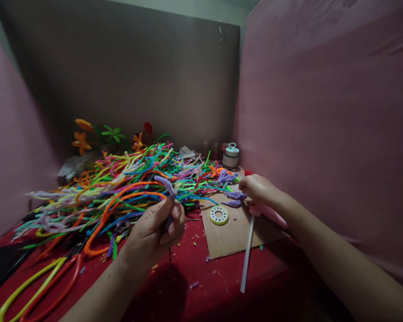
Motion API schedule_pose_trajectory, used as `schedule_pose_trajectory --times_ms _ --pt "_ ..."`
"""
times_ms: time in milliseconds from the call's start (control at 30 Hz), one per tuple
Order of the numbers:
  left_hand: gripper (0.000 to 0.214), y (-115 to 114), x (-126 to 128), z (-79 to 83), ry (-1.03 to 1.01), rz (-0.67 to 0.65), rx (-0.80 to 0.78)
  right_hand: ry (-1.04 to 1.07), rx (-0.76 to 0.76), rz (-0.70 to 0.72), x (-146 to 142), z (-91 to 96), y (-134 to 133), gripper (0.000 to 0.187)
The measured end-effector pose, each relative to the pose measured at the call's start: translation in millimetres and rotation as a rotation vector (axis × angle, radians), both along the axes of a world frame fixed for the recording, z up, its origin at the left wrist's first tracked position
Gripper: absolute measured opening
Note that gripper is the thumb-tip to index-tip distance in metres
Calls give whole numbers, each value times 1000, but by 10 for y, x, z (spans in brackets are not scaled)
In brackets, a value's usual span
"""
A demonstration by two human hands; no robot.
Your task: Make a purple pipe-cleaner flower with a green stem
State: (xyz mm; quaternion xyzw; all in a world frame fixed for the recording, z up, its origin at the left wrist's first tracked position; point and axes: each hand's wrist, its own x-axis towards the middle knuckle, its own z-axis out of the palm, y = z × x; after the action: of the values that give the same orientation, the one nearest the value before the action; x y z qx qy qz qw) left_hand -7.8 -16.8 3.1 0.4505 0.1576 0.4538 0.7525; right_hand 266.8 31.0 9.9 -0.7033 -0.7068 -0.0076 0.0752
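Note:
My left hand (154,226) is closed in a pinch around a flower stem, whose thin dark end shows below the fist. At its top a purple pipe-cleaner petal (166,184) curves to the left beside pale yellow stamens (177,185). Over the right part of the cardboard, my right hand (256,188) has its fingers bent together; what they hold, if anything, is hidden. Several purple petals (234,195) lie just left of those fingertips. Below the right hand is a pink glue gun (270,215) with a translucent glue stick (247,255) sticking out towards me.
A big heap of coloured pipe cleaners (121,183) spreads across the left and middle. On the cardboard (221,243) lies a tape roll (218,215). Red and yellow scissor handles (50,286) are at front left. Finished flowers (81,142) and a lidded jar (230,157) stand behind.

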Motion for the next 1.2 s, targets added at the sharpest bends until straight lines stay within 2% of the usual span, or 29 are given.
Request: schedule_pose_trajectory --times_ms 167,367,600,833,1000,1200 --pt "27 3 -3 -5 24 15 -11 -85 -69 46 16 101 98 24" --pt "28 -7 -2 6 58 34 -43 -128 -69 51 53 161 300 24" --pt "30 -19 10 24 71 57 -56 -123 -77 8 72 127 624 24" --pt "30 24 -13 -25 81 39 -77 -80 -185 -17 131 27 856 28" --pt "30 21 -8 -35 96 45 -84 11 -214 -14 183 -77 905 29" --pt "29 28 10 -33 123 66 -95 161 -94 13 181 20 802 20"
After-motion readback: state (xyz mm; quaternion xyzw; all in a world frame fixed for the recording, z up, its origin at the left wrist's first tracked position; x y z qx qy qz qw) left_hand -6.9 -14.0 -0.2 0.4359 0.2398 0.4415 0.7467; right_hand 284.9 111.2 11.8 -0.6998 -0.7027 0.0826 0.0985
